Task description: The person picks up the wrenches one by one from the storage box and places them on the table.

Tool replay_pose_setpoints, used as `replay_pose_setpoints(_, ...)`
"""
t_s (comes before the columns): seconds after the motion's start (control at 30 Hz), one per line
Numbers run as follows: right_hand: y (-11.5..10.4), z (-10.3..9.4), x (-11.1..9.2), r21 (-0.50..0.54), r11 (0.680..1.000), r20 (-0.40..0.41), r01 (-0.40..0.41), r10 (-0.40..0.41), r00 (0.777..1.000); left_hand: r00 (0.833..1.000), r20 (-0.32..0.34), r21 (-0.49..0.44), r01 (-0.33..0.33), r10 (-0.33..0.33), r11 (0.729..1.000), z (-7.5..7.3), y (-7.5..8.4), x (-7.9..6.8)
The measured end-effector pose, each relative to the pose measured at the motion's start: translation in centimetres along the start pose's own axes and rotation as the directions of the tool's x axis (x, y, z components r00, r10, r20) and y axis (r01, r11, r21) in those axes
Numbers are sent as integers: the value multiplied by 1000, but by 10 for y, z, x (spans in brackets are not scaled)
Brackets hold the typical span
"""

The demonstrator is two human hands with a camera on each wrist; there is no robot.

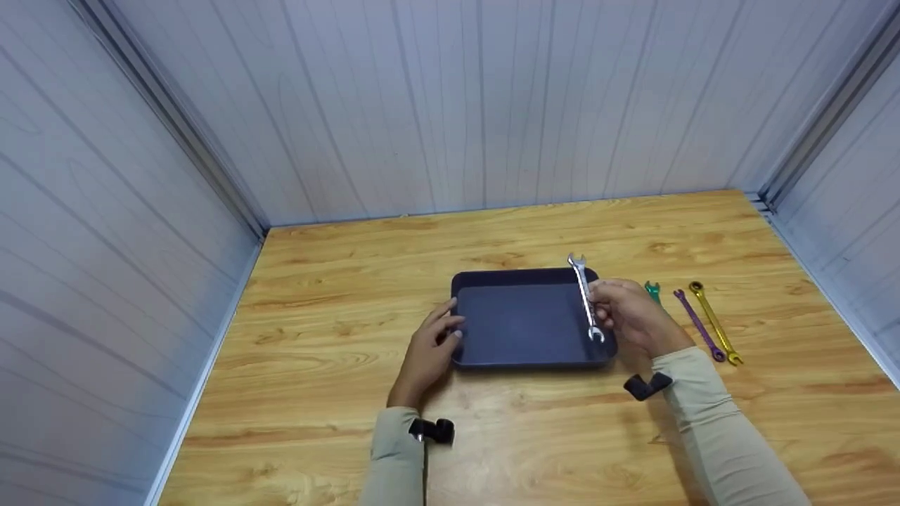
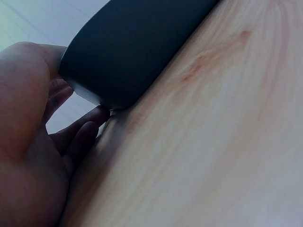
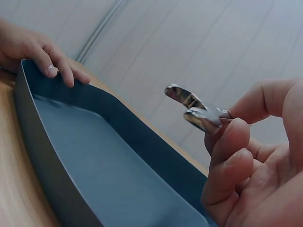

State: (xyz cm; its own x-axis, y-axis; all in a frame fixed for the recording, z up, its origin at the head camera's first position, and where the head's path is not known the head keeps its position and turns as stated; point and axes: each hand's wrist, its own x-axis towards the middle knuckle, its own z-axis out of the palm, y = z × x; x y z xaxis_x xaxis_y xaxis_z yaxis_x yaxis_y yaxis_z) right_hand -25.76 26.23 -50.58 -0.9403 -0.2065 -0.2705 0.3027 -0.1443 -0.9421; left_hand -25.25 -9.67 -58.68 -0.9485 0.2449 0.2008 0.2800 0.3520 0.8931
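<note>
My right hand (image 1: 633, 316) pinches a silver open-end wrench (image 1: 583, 295) near its middle, above the right side of a dark, shallow rectangular tray (image 1: 520, 323). In the right wrist view, one open jaw end of the silver wrench (image 3: 201, 111) sticks out past the thumb and fingertips. My left hand (image 1: 429, 348) holds the tray's left side. Some of its fingers (image 3: 59, 66) hook over the rim, while others touch the outer wall low down in the left wrist view. No item shows inside the tray.
Right of the tray lie a green wrench (image 1: 653, 291), partly hidden by the right hand, a purple wrench (image 1: 698, 325) and a yellow wrench (image 1: 716, 322). The wooden table (image 1: 323, 330) is bounded by pale panel walls (image 1: 436, 105) at the back and sides.
</note>
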Motion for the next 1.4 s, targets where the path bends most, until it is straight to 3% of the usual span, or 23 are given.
replay_pose_setpoints(0.53,2,-20,-12,40,999,-15,-9,9,1000,1000,-4,11,16,-16,1000,0,-1,0)
replay_pose_setpoints(0.97,15,-38,-15,23,1000,-45,20,-19,999,1000,-12,41,-7,8,999,1,-1,1)
replay_pose_setpoints(1.4,27,-49,-18,53,990,-136,-133,139,981,1000,-12,13,5,-5,1000,0,-2,-1)
